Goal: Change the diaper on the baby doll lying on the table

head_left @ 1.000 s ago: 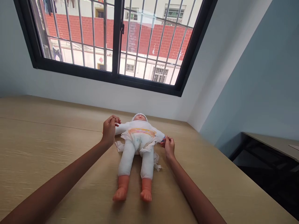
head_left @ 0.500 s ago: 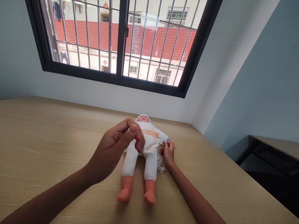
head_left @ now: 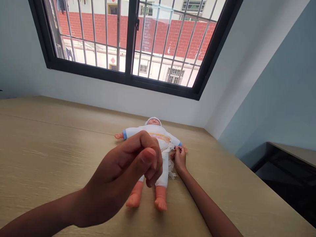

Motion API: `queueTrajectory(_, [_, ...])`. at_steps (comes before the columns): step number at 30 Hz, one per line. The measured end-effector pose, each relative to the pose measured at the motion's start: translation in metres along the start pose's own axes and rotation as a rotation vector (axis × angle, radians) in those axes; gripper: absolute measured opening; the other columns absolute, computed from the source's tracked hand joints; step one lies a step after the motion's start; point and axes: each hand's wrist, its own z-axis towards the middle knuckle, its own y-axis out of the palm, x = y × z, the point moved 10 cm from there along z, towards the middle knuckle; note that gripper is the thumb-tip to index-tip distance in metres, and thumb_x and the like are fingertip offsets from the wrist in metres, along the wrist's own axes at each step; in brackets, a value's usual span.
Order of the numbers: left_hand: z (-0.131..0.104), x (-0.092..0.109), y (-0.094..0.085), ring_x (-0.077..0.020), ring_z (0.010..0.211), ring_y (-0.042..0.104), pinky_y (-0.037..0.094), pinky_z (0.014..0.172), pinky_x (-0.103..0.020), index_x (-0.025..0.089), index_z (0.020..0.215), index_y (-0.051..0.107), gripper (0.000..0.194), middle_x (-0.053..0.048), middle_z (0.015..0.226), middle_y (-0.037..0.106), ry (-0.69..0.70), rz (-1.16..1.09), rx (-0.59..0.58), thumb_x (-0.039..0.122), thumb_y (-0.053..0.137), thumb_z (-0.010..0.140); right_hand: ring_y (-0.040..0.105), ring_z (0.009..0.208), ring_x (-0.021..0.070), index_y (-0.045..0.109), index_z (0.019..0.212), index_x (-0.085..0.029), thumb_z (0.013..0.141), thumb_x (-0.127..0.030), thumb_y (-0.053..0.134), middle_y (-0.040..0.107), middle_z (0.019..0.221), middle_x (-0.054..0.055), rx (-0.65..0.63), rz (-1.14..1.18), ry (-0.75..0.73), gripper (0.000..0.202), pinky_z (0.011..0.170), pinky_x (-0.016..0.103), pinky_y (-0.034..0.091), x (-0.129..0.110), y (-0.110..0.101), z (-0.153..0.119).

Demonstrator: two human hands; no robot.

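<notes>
A baby doll (head_left: 161, 131) in white clothes with blue cuffs lies on its back on the wooden tabletop, its feet toward me. My left hand (head_left: 128, 168) is raised in front of the doll, hiding its lower body and one leg. Its fingers are curled with the thumb pressed against them; whatever they may hold is hidden. At the doll's hip on the right, my right hand (head_left: 179, 156) pinches the end of a crumpled, thin white cloth strip (head_left: 171, 164). Part of that strip hangs down beside the doll's leg.
The wooden tabletop (head_left: 61, 158) runs back to a white wall below a dark-framed, barred window (head_left: 128, 77). At the right, past the table's edge, stands a black piece of furniture (head_left: 283, 174) with a light top.
My left hand has come closer to me and lower, looking larger, and now covers more of the doll's legs. My right hand stays at the doll's hip. The view has tilted slightly down.
</notes>
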Motion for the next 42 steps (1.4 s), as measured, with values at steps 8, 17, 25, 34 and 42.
queueTrajectory(8, [-0.004, -0.009, 0.0, -0.0084, 0.066, 0.05, 0.043, 0.065, -0.022, 0.021, 0.077, 0.049, 0.034, 0.003, 0.073, 0.048, -0.123, -0.113, 0.018, 0.041, 0.042, 0.104, 0.055, 0.064, 0.0093, 0.059, 0.107, -0.015, 0.097, -0.036, 0.058, 0.06, 0.088, 0.0, 0.086, -0.006, -0.149, 0.023, 0.057, 0.024, 0.049, -0.04, -0.007, -0.012])
queueTrajectory(17, [-0.008, -0.014, 0.005, -0.0093, 0.065, 0.049, 0.045, 0.066, -0.021, 0.021, 0.073, 0.047, 0.035, 0.003, 0.068, 0.049, -0.228, -0.166, -0.032, 0.039, 0.043, 0.104, 0.058, 0.079, 0.0132, 0.06, 0.093, -0.024, 0.086, -0.034, 0.067, 0.059, 0.087, -0.002, -0.188, 0.106, -0.619, 0.015, 0.075, 0.028, 0.051, -0.254, 0.019, -0.145])
queueTrajectory(25, [-0.008, -0.027, 0.003, -0.0095, 0.062, 0.049, 0.045, 0.057, -0.019, 0.023, 0.078, 0.057, 0.031, 0.002, 0.07, 0.056, -0.31, -0.007, -0.02, 0.041, 0.047, 0.101, 0.07, 0.082, 0.0174, 0.071, 0.101, -0.036, 0.07, 0.012, 0.066, 0.071, 0.092, -0.005, -0.392, 0.105, -1.009, 0.057, 0.073, 0.031, 0.061, -0.334, 0.019, -0.269])
queueTrajectory(34, [-0.009, -0.026, 0.009, -0.0082, 0.062, 0.046, 0.043, 0.056, -0.015, 0.026, 0.082, 0.061, 0.025, 0.003, 0.073, 0.054, -0.301, -0.003, -0.039, 0.041, 0.051, 0.1, 0.073, 0.07, 0.0157, 0.071, 0.091, -0.033, 0.072, 0.007, 0.069, 0.074, 0.088, -0.007, -0.439, 0.128, -0.873, 0.044, 0.067, 0.029, 0.066, -0.318, 0.021, -0.257])
queueTrajectory(42, [-0.007, -0.02, 0.011, -0.0075, 0.06, 0.044, 0.043, 0.056, -0.014, 0.024, 0.08, 0.06, 0.028, 0.003, 0.067, 0.049, -0.282, 0.003, -0.049, 0.042, 0.05, 0.1, 0.072, 0.065, 0.0127, 0.068, 0.087, -0.033, 0.071, 0.009, 0.07, 0.075, 0.085, -0.009, -0.446, 0.217, -0.907, 0.045, 0.057, 0.023, 0.065, -0.325, 0.023, -0.263])
